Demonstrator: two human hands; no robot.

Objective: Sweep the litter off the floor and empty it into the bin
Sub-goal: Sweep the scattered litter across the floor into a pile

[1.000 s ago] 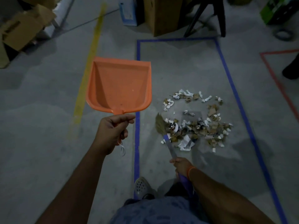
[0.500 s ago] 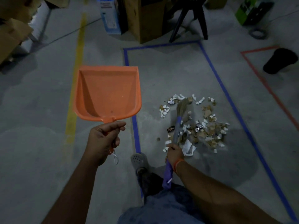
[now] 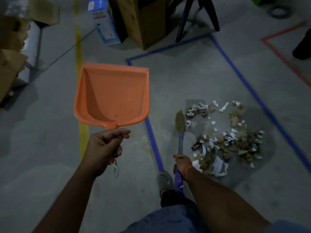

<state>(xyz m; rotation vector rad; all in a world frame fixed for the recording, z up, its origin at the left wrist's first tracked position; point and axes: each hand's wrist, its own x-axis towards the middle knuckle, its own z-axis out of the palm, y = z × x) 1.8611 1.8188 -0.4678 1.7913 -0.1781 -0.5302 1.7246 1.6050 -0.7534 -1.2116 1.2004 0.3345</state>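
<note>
My left hand (image 3: 105,147) grips the handle of an orange dustpan (image 3: 112,95), held in the air with its pan empty and facing up. My right hand (image 3: 182,163) holds a small broom (image 3: 180,125) by its purple handle; the straw head touches the floor at the left edge of the litter. The litter (image 3: 227,137), torn white paper, brown scraps and a dark wrapper, lies in a loose pile on the grey floor inside a blue taped rectangle (image 3: 152,137). A dark object (image 3: 303,46) at the right edge may be a bin.
Cardboard boxes (image 3: 143,19) and a blue-white carton (image 3: 104,22) stand at the back, beside black stand legs (image 3: 185,19). More boxes (image 3: 10,64) sit at the left. A yellow floor line (image 3: 80,91) and red tape (image 3: 284,58) mark the floor. My shoe (image 3: 165,179) rests on the blue tape.
The broom head swung from the far middle of the pile back to its left edge. The view shifted, so the litter now sits further right.
</note>
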